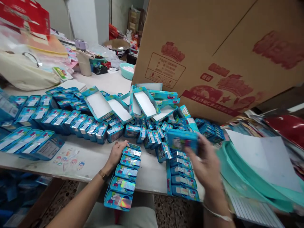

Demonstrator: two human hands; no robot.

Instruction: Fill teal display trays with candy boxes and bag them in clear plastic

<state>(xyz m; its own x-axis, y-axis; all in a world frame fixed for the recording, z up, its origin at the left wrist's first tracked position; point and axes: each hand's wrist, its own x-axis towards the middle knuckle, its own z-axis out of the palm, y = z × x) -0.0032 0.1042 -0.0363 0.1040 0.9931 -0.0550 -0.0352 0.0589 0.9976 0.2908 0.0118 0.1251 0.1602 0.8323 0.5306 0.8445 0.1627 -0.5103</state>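
Note:
My left hand (117, 152) rests against the far end of a row of several small blue packs (125, 173) that runs toward me over the table edge, fingers curled on the top pack. My right hand (206, 161), blurred by motion, holds one blue pack (182, 140) above a second row of packs (182, 177) lying in a blue tray. Many more blue packs (78, 122) lie in rows across the white table (95, 158).
Open blue trays (144, 103) with white insides stand behind the packs. A large brown carton (213, 53) leans at the back right. Teal plastic trays and white sheets (258, 164) lie to the right. A beige bag (23, 72), a cup and a teal bowl (127, 70) sit far left.

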